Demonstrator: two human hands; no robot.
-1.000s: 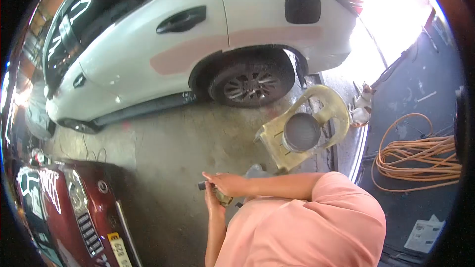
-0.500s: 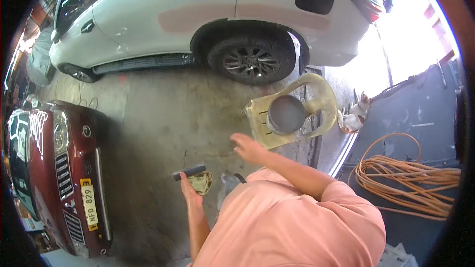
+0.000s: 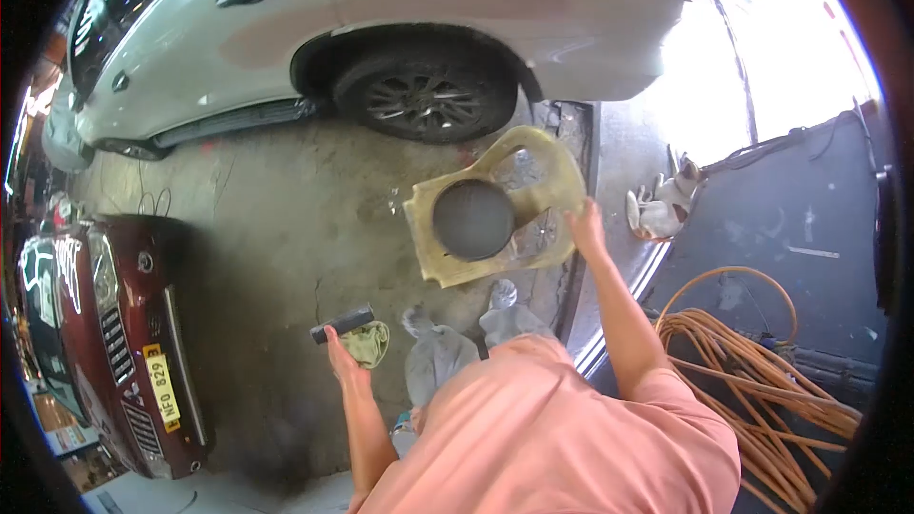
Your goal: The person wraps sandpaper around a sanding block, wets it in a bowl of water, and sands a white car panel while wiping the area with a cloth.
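Your right hand (image 3: 587, 230) has moved to the plastic chair (image 3: 426, 246), fingers closed on its backrest; your left hand (image 3: 345, 358) pinches a dark block (image 3: 328, 330) and cloth (image 3: 370, 346). Jerking the chair could tip the bucket (image 3: 473, 220) on its seat.

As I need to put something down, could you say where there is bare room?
Bare concrete floor lies between the dark red car, white car and yellow plastic chair. A round grey tub crowds its seat; coiled orange hose crowds the right side.

The red car's plate (image 3: 162, 387) seems to read "NFO 829".
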